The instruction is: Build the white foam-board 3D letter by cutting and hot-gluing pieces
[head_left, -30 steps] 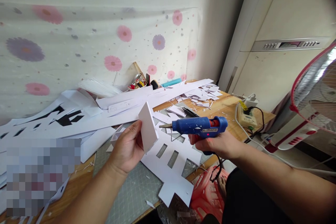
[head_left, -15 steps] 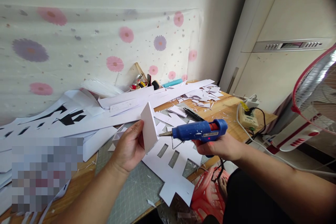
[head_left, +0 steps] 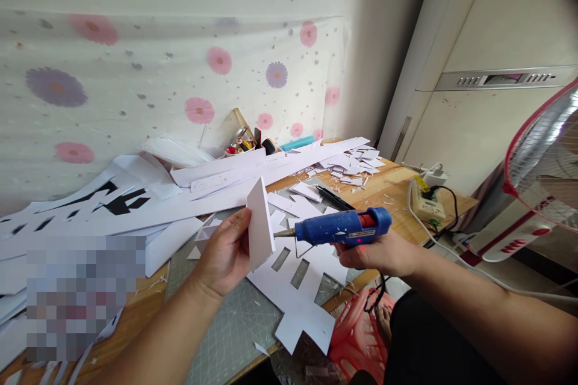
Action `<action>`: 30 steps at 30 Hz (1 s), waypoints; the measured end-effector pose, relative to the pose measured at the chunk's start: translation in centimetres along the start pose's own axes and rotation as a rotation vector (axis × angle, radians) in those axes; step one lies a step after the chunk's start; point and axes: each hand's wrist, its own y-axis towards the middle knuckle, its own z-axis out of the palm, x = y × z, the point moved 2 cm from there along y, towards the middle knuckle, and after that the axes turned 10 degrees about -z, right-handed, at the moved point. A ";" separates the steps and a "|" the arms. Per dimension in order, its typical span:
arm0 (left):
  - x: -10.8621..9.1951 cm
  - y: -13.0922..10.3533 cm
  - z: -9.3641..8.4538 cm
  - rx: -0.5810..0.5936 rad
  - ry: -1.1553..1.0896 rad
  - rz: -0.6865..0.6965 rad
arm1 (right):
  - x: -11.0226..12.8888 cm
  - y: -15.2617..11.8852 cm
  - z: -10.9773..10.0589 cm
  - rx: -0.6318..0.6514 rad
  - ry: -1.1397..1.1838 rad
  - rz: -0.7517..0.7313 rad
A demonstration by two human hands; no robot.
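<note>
Pinched between the thumb and fingers of my left hand point(head_left: 228, 246) is a small white foam board piece point(head_left: 261, 225), held upright above the cutting mat point(head_left: 212, 325). My right hand point(head_left: 377, 252) is wrapped round the handle of a blue hot glue gun point(head_left: 343, 225). Its metal nozzle points left and meets the right edge of the piece; whether glue is coming out is too small to tell. Below the hands lies a larger white board cutout point(head_left: 293, 298) with rectangular openings, partly over the mat's front edge.
Long white board strips point(head_left: 235, 192) and sheets cover the left and back. White scraps point(head_left: 352, 165) lie at the back right, near a black pen-like tool point(head_left: 334, 197). A power strip point(head_left: 427, 201), a fan point(head_left: 542, 174) and a red plastic stool point(head_left: 356, 331) are to the right.
The foam board piece has turned slightly and shifted a little right in my left hand. The glue gun's nozzle stays at its right edge, now a bit higher above the lower corner.
</note>
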 end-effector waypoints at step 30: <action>-3.4 0.7 -4.0 0.313 -0.402 0.280 | 1.4 22.4 7.7 0.572 -0.123 -0.227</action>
